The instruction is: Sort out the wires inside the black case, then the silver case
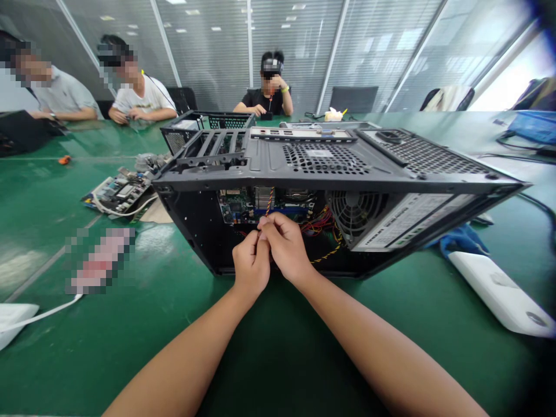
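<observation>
Twisted cable (270, 200) runs down inside open computer case (267, 167), between tabletop's (87, 353) near and far edges. Left hand (252, 263) and right hand (287, 243): fingers pinch its lower end. Probably light, limp, thin-wired; better gripped at any end plug (hidden) than tugged by wires.

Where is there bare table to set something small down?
Two patches of green table: one between the pink item and your left forearm, one between your right forearm and the white device. It's crowded around the circuit board left of the computer case, and at its opening, with wires, left hand and right hand.
</observation>
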`<state>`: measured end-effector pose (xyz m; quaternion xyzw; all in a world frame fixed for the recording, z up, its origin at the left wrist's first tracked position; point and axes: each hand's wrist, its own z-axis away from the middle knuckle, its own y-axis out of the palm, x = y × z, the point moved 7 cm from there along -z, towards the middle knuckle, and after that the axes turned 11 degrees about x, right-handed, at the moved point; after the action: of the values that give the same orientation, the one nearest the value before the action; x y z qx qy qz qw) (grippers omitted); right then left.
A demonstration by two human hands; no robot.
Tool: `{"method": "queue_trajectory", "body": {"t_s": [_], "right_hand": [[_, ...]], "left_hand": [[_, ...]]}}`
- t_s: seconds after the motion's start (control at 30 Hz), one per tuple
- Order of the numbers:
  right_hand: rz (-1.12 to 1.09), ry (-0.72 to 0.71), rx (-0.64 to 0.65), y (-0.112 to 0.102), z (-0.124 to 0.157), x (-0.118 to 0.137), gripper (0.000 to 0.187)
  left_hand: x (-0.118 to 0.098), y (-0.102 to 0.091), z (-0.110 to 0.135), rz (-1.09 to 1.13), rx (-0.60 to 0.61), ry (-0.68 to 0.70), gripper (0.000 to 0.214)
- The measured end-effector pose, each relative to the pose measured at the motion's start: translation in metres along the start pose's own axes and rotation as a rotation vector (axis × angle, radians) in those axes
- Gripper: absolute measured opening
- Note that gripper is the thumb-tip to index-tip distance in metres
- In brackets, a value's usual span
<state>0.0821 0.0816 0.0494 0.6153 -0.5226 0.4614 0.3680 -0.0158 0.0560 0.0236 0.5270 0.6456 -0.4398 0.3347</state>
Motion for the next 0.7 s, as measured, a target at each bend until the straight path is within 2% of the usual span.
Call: {"method": "queue_trajectory", "body": {"t_s": [0.17, 0.4, 0.5, 0.7], "right_hand": [[-0.012, -0.002, -0.003, -0.0002, -0.0004, -0.0008, 0.026], [0.004, -0.011, -0.009, -0.0014, -0.0005, -0.0002, 0.028], [-0.006, -0.006, -0.005, -0.0014, -0.0005, 0.0006, 0.028], [0.02, -0.008, 0.014, -0.0004, -0.0002, 0.0047, 0.03]], "left_hand": [[-0.003, -0.0048, 0.0008, -0.076, -0.049, 0.002, 0.029], [-0.0026, -0.0057, 0.0013, -0.025, -0.086, 0.049, 0.008], [-0.0028, -0.0074, 0.0028, -0.027, -0.124, 0.077, 0.007], [-0.0062, -0.0075, 0.0039, 0.012, -0.123, 0.096, 0.008]]}}
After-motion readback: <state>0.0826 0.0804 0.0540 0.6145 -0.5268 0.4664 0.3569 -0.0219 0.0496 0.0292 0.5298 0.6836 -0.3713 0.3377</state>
